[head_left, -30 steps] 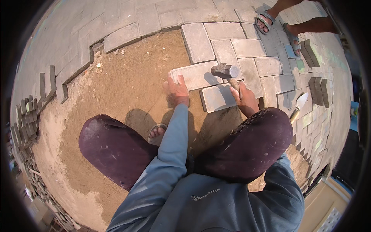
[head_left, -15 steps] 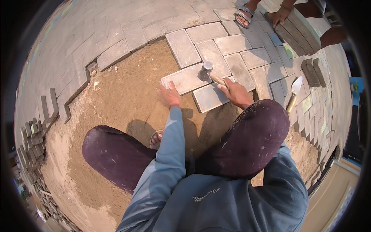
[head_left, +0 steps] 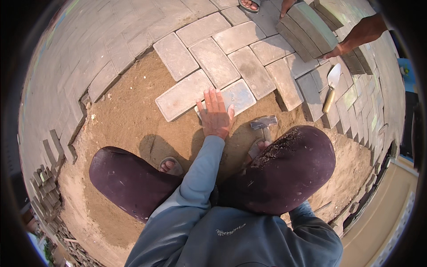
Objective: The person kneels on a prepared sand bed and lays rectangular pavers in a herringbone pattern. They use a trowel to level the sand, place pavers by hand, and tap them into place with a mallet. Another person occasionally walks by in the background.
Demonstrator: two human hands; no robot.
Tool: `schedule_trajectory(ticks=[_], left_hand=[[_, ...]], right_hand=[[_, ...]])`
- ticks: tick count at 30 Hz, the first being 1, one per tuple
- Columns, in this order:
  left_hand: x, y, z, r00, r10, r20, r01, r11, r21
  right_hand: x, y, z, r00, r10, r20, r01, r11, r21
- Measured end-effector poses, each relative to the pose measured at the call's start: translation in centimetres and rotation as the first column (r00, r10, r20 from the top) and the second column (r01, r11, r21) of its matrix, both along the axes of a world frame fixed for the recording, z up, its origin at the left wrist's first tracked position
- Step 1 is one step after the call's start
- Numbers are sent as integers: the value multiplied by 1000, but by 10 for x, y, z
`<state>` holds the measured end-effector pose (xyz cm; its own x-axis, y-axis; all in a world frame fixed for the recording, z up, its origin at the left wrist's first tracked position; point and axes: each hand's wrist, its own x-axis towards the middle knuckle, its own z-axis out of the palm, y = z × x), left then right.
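My left hand (head_left: 216, 116) lies flat, fingers stretched out, on a grey paving brick (head_left: 240, 97) with a bluish patch. Its fingertips are close to the edge of a neighbouring paving brick (head_left: 184, 95), which rests on the sand at an angle. A hammer (head_left: 263, 122) shows its metal head above the sand, close to my right foot. The lower part of its handle disappears behind my right knee. My right hand is hidden behind that knee, so its grip does not show.
Bare sand (head_left: 129, 115) spreads between laid pavers. A trowel (head_left: 332, 88) lies on pavers at right. Another person's hand (head_left: 339, 50) holds a stack of pavers (head_left: 307, 33) at upper right. More loose pavers (head_left: 46, 191) are piled at far left.
My left hand has moved from the angled brick's left end onto the bluish brick. The hammer has come down toward my right foot, and my right hand has gone out of sight. The other person's stack is lower.
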<state>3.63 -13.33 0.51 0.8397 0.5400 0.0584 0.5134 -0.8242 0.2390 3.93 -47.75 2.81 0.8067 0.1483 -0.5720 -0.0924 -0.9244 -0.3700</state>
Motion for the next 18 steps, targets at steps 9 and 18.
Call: schedule_trajectory(ticks=[9,18], left_hand=[[11,-7,11,998,-1,-66,-6,995,-103],[22,-2,8,999,1,-48,-5,997,-75]], right_hand=[[-9,-38,-40,998,-59,-34,59,998,-10],[94,-91,67,894,431,-118,-446,838,-315]])
